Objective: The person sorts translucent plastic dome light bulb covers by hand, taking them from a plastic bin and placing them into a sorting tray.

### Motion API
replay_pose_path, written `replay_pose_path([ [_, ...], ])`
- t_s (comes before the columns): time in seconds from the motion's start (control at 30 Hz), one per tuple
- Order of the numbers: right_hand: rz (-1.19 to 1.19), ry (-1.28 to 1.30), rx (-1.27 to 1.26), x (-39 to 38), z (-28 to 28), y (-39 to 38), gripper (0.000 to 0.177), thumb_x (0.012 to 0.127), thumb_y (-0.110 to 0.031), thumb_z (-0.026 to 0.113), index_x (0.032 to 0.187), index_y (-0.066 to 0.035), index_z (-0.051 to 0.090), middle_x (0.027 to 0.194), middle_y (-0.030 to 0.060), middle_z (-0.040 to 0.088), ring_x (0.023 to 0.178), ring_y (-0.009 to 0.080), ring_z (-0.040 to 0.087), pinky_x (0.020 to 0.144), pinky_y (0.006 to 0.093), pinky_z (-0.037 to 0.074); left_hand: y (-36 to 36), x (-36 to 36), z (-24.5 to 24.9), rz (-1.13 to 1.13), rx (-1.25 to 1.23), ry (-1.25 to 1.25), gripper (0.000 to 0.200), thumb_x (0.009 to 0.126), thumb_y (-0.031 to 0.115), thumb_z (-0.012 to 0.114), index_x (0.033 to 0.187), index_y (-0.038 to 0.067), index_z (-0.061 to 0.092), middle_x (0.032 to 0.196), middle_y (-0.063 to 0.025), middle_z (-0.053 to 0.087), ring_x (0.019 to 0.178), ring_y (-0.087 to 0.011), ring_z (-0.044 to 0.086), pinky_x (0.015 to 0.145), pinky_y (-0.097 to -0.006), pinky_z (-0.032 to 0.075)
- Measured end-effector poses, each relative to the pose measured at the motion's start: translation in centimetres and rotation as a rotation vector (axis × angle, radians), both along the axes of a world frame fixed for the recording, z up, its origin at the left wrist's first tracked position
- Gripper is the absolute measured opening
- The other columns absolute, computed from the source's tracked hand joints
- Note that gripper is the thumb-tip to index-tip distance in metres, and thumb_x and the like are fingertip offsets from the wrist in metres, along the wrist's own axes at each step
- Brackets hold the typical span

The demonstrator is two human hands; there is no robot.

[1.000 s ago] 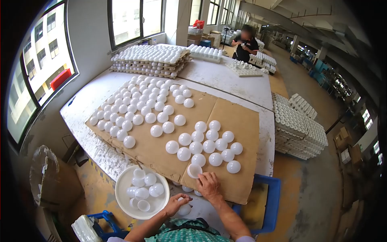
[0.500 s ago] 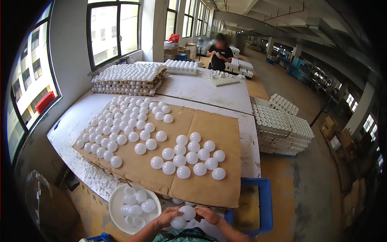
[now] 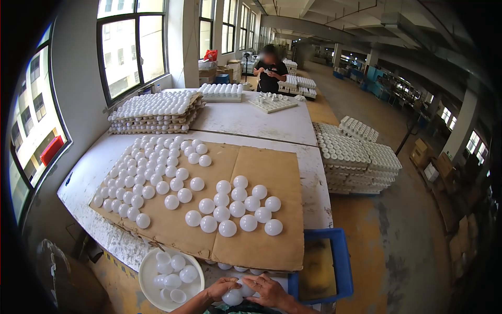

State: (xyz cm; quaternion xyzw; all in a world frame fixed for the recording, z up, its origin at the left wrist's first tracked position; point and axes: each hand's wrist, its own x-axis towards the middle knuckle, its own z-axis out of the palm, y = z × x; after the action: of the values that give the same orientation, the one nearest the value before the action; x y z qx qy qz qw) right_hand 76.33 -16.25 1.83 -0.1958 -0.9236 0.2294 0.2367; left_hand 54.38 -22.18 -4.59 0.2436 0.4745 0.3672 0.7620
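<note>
At the lower edge, my left hand (image 3: 222, 289) is closed around white plastic bulb covers, one of which (image 3: 232, 298) shows below its fingers. My right hand (image 3: 266, 291) grips a second white bulb cover (image 3: 246, 289) from the right, its fingers lying over the top and hiding part of it. The two covers are close together between my hands. Left of them stands a round white basin (image 3: 145, 282) holding several loose covers (image 3: 189, 274), some with their hollow side showing. In front of my hands, many rounded white covers (image 3: 228, 228) rest dome-up on a cardboard sheet (image 3: 266, 166).
A blue bin (image 3: 345, 267) stands right of the table (image 3: 219, 121). Stacked trays of white domes (image 3: 152, 106) sit at the back left; more stacked trays (image 3: 355, 157) stand beyond the right edge. A co-worker (image 3: 271, 70) stands at the far end.
My right hand has come left, its fingers now over the upper cover, which was more exposed before. The whole view has shifted slightly.
</note>
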Motion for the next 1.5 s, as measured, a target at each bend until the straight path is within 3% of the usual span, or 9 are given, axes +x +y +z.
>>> replay_pose_path([
  [0.1,-0.018,0.049,-0.044,1.5,0.3,0.4,0.064,0.067,-0.026,0.079,0.123,-0.006,0.055,0.121,0.009,0.057,0.102,0.0271,0.058,0.087,0.0363,0.049,0.3,1.0,0.9,-0.023,0.002,-0.113,0.018,0.088,0.018,0.06,0.098,0.003,0.058,0.091,-0.0117,0.068,0.078,-0.0195,0.065,0.067,-0.0293,0.049],
  [0.3,-0.945,-0.039,-0.088,12.5,-2.9,5.7,0.058,0.065,-0.029,0.079,0.112,-0.002,0.059,0.109,0.0176,0.061,0.103,0.0353,0.058,0.088,0.0431,0.048,-0.4,0.6,3.6,-0.005,0.067,-0.197,0.02,0.095,0.022,0.053,0.103,0.004,0.052,0.13,-0.0205,0.05,0.097,-0.0274,0.064,0.084,-0.0374,0.051],
  [0.43,-0.955,-0.447,-0.198,18.3,-13.5,6.8,0.058,0.066,-0.032,0.078,0.112,-0.002,0.059,0.112,0.0233,0.058,0.107,0.0399,0.055,0.092,0.0465,0.045,-0.7,0.8,2.3,0.011,0.119,-0.232,0.026,0.094,0.028,0.054,0.104,0.004,0.054,0.134,-0.0256,0.047,0.103,-0.034,0.062,0.088,-0.042,0.05],
  [0.63,-1.036,-0.375,-0.279,17.3,-9.5,9.4,0.063,0.067,-0.033,0.077,0.119,-0.001,0.057,0.119,0.025,0.056,0.108,0.0392,0.056,0.093,0.0443,0.046,-1.1,0.4,1.6,0.05,0.117,-0.305,0.022,0.096,0.025,0.051,0.104,0.004,0.051,0.133,-0.0227,0.048,0.104,-0.0308,0.062,0.087,-0.0395,0.051],
  [0.77,-0.899,0.253,-0.299,10.9,-1.2,11.7,0.06,0.066,-0.026,0.079,0.116,-0.002,0.057,0.109,0.0186,0.06,0.094,0.0335,0.061,0.08,0.0383,0.051,-2.0,0.2,1.5,0.098,0.145,-0.473,0.025,0.093,0.022,0.058,0.109,0.006,0.048,0.137,-0.0228,0.042,0.111,-0.0337,0.058,0.093,-0.0431,0.048],
  [1.0,-0.603,-0.05,0.02,1.9,-2.6,16.4,0.061,0.071,-0.023,0.076,0.123,0.001,0.053,0.118,0.0202,0.057,0.107,0.0361,0.056,0.091,0.041,0.046,-3.0,-0.5,1.9,0.282,0.163,-0.385,0.044,0.085,0.036,0.067,0.114,0.011,0.047,0.137,-0.0253,0.041,0.112,-0.0353,0.057,0.093,-0.0471,0.047],
  [1.2,-0.59,0.063,0.295,-4.5,0.6,15.2,0.058,0.074,-0.018,0.074,0.126,-0.003,0.052,0.123,0.0176,0.054,0.108,0.033,0.055,0.089,0.0405,0.047,-1.2,-2.0,2.5,0.545,0.039,-0.428,0.045,0.095,0.049,0.044,0.115,0.009,0.052,0.13,-0.018,0.05,0.115,-0.0329,0.054,0.088,-0.0498,0.049],
  [1.33,-0.016,0.097,-0.457,-6.2,3.0,5.8,0.057,0.07,-0.02,0.077,0.121,-0.005,0.057,0.122,0.0148,0.053,0.1,0.0318,0.054,0.084,0.0411,0.049,0.0,-1.6,1.6,0.703,0.083,-0.393,0.048,0.096,0.044,0.045,0.119,0.001,0.05,0.122,-0.0163,0.055,0.112,-0.0297,0.055,0.094,-0.0476,0.046],
  [1.5,0.018,0.112,0.262,-7.4,-0.9,2.2,0.063,0.063,-0.022,0.082,0.12,-0.011,0.056,0.12,0.0126,0.051,0.099,0.0301,0.053,0.084,0.0399,0.047,0.9,0.4,0.6,0.711,0.07,-0.453,0.039,0.096,0.033,0.049,0.117,0.0,0.051,0.116,-0.0144,0.056,0.109,-0.0276,0.054,0.098,-0.042,0.041],
])
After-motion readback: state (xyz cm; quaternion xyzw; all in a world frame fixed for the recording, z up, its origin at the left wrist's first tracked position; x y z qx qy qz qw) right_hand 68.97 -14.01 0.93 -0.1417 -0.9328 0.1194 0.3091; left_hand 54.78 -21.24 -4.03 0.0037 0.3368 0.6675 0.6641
